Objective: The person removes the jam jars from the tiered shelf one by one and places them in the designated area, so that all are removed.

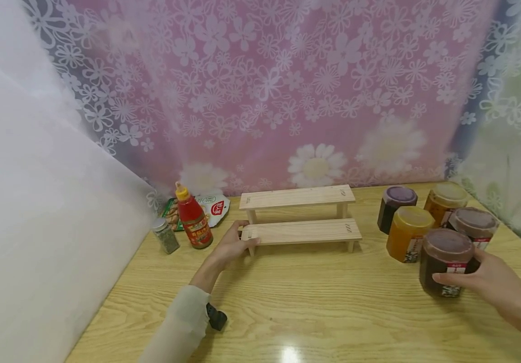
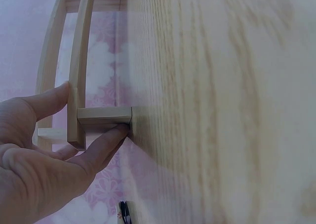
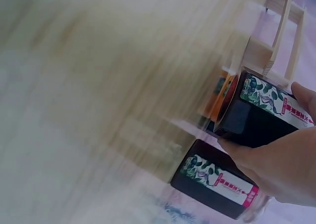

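At the left end of a low wooden step rack (image 1: 305, 232), my left hand (image 1: 229, 247) grips the front step. In the left wrist view its thumb rests on the board (image 2: 79, 75) and a finger reaches the short leg (image 2: 106, 115). My right hand (image 1: 496, 280) holds a dark jar (image 1: 442, 257) with a clear lid, thumb across its near side. In the right wrist view this jar (image 3: 261, 112) is tilted, its flowered label showing. Beside it stands another dark jar (image 3: 212, 179) with a matching label.
Near the right hand are a yellow jar (image 1: 407, 234), a purple-lidded jar (image 1: 396, 206), an amber jar (image 1: 446, 201) and a dark jar (image 1: 475, 224). To the left stand a red sauce bottle (image 1: 195, 222), a spice shaker (image 1: 166, 237) and a food packet (image 1: 215, 206). Flowered cloth (image 1: 265, 91) hangs behind.
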A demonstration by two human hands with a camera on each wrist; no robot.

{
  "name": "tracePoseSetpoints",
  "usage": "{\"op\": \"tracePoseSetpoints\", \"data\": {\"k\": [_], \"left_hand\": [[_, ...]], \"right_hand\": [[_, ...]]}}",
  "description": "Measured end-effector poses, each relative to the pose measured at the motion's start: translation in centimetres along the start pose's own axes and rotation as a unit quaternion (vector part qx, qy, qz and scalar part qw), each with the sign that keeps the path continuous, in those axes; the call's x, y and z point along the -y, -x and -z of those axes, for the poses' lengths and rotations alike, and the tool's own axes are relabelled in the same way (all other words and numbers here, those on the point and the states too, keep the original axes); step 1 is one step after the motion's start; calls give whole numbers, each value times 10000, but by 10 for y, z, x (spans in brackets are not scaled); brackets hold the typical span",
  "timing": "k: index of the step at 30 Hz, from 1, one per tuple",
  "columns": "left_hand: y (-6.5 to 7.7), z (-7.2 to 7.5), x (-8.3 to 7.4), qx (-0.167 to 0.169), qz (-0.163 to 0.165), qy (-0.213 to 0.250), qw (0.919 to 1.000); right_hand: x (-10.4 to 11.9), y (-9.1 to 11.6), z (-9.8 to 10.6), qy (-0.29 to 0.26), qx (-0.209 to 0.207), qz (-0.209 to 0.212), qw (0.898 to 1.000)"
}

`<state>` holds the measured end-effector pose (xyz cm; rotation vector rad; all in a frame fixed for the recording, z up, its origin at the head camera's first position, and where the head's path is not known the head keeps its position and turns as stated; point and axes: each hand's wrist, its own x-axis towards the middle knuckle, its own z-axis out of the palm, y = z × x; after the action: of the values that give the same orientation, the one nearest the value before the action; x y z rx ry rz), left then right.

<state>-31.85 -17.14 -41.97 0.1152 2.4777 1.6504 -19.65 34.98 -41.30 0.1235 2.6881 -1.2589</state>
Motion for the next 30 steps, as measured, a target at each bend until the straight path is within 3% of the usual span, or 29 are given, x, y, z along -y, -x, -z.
{"op": "tracePoseSetpoints", "data": {"k": [7, 15, 30], "left_hand": [[3, -2, 1, 50, 46, -15, 10000], [5, -2, -2, 49, 15, 73, 10000], [5, -3, -1, 91, -4, 72, 9999]], "right_hand": [[-8, 0, 2, -65, -64, -125, 9999], [-13, -2, 8, -44, 55, 38, 10000], [-14, 1, 19, 777, 574, -25, 9953]]}}
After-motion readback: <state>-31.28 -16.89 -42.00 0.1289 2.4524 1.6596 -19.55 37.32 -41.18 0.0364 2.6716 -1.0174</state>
